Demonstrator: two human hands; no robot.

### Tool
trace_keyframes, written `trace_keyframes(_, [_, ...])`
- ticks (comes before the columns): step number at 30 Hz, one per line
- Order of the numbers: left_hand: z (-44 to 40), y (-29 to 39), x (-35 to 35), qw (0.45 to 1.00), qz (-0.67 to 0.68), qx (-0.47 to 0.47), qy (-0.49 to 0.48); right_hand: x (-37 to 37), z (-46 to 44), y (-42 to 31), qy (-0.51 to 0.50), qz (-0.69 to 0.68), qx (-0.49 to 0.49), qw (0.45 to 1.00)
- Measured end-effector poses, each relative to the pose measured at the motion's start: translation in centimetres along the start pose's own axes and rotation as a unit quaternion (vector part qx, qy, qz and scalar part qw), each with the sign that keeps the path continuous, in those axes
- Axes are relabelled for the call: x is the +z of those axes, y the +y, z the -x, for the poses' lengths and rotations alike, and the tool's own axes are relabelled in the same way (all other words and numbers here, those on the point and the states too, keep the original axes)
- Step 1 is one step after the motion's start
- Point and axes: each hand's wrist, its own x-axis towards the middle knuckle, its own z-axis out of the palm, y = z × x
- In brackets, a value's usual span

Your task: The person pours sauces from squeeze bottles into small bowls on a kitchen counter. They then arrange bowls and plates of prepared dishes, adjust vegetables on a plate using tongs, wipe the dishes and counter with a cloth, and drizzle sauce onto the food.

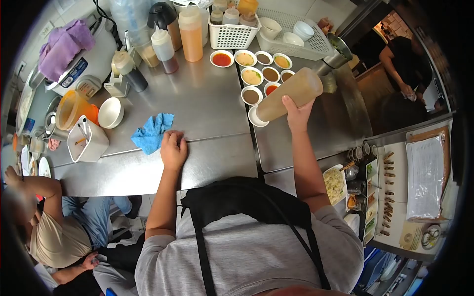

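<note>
A large bottle [296, 88] of tan liquid tips steeply, lower end at a white cup [256, 120], in the right hand [299, 114] of a person at a steel bench [212, 163]. The likeliest mishap is an overfilled cup: a squeeze too hard or a tilt held too long could send liquid over its low rim. A drifting aim could splash the neighboring brown cup [252, 95] or red cup [271, 89], both close by, and mix their contents; a lowered bottle could knock the cups, packed rim to rim in places. Its bulk, gripped by one hand alone, might also slip should its wall be greasy. The bottle lies within the right hand's grasp, the thumb across its near side and the other fingers mostly hidden behind it, with the outlet end pointing down and left of the grip and the broad base up and right. Whether that end touches the cup cannot be told. The left hand [174, 150] holds nothing, its fingers [170, 135] loosely curled on the bench beside a blue cloth [152, 133].
</note>
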Motion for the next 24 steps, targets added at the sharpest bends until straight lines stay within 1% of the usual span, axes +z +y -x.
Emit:
trace_keyframes(3, [0.0, 0.0, -0.1, 0.999, 0.007, -0.029, -0.021, -0.2, 0.0, 0.7, 0.013, 0.011, 0.005, 1.000])
trace_keyframes(6, [0.0, 0.0, 0.0, 1.000, -0.003, -0.001, -0.002, -0.3, -0.1, 0.5, 0.014, 0.002, 0.007, 1.000])
trace_keyframes(18, [0.1, 0.0, 0.0, 1.000, -0.018, 0.001, -0.005, -0.5, 0.0, 0.2, 0.036, 0.010, 0.026, 0.999])
trace_keyframes(21, [0.0, 0.0, 0.0, 1.000, -0.018, 0.003, -0.004, -0.9, -1.4, -2.6, 0.078, 0.000, -0.006, 0.997])
trace_keyframes(22, [0.0, 0.0, 0.1, 1.000, -0.017, 0.005, -0.003, -1.5, -2.6, -4.4, 0.076, 0.014, -0.036, 0.996])
trace_keyframes(23, [0.0, -0.1, 0.1, 1.000, -0.016, 0.006, -0.002, -2.5, -4.3, -6.2, 0.109, 0.012, -0.102, 0.989])
trace_keyframes(24, [0.1, -0.2, 0.1, 1.000, -0.016, 0.008, -0.003, -3.0, -5.7, -9.4, 0.145, -0.103, -0.097, 0.979])
